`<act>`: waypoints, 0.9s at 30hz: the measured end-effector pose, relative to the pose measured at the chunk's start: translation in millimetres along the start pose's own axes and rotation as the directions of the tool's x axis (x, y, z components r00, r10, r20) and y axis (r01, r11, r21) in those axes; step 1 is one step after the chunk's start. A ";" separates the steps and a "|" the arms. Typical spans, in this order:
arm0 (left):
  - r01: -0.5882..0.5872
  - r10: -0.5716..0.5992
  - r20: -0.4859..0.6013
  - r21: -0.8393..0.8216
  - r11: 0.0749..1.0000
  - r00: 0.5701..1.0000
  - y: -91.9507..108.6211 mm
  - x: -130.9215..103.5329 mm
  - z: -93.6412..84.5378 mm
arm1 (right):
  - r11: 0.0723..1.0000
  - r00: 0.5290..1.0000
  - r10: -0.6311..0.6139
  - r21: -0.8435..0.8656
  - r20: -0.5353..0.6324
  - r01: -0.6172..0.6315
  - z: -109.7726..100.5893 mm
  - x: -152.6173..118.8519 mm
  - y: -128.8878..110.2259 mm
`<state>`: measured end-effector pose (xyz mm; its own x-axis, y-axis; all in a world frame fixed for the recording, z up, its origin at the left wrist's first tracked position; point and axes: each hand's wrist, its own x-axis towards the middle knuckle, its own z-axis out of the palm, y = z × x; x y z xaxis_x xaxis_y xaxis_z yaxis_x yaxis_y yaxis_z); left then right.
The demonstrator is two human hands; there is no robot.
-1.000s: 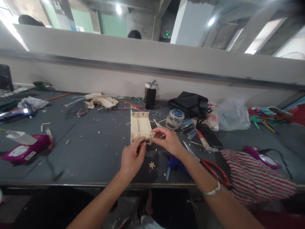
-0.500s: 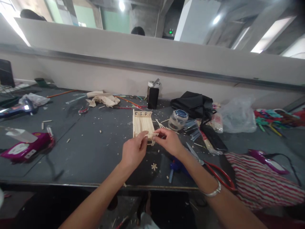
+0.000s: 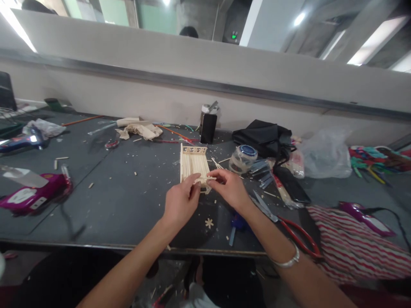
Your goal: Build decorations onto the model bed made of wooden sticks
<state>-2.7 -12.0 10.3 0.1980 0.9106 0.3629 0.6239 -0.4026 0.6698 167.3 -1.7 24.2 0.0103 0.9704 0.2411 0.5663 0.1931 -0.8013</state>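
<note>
A small rack-like model made of pale wooden sticks (image 3: 192,162) lies on the dark worktable (image 3: 128,201). My left hand (image 3: 180,202) and my right hand (image 3: 228,187) meet at its near end. Between their fingertips they pinch a thin wooden stick (image 3: 205,178) laid crosswise over the model's near edge. A silver bangle sits on my right wrist. A tiny star-shaped stick piece (image 3: 209,223) lies on the table just in front of my hands.
Red-handled scissors (image 3: 289,226) and a blue tool (image 3: 237,222) lie right of my hands. A clear jar (image 3: 243,158), black bag (image 3: 263,137), plastic bag (image 3: 324,154) and striped cloth (image 3: 353,248) fill the right side. A purple glue gun (image 3: 32,194) lies left. Stick offcuts litter the table.
Both hands have shifted slightly up and away along the model's near end, now holding a stick across it. The camera has tilted a little downward.
</note>
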 end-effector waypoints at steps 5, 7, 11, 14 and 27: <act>0.007 -0.007 -0.014 -0.038 0.999 1.000 0.2 -4.8 -1.3 | 0.998 0.999 -0.006 0.070 0.049 0.002 -5.3 -4.1 -2.2; -0.005 0.003 -0.022 -0.067 0.998 1.000 1.3 -7.0 -2.0 | 0.995 0.998 0.001 0.095 0.068 -0.007 -7.7 -5.0 -3.3; -0.013 0.010 -0.019 -0.117 0.993 1.000 3.7 -11.9 -4.1 | 0.987 0.993 0.033 0.150 0.113 -0.050 -11.6 -4.8 -5.1; -0.012 0.010 -0.011 -0.142 0.990 1.000 3.8 -16.3 -6.0 | 0.973 0.984 0.081 0.199 0.160 -0.113 -15.0 -3.1 -5.4; -0.014 0.029 0.057 -0.248 0.969 0.998 5.9 -35.1 -9.9 | 0.834 0.876 0.318 0.332 0.363 -0.440 -22.0 14.9 -10.3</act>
<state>-13.4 -47.2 7.9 0.2592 0.9022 0.3447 0.4136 -0.4262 0.8045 179.8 7.5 48.1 -0.1098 0.9640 -0.2424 0.1947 -0.2183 -0.9563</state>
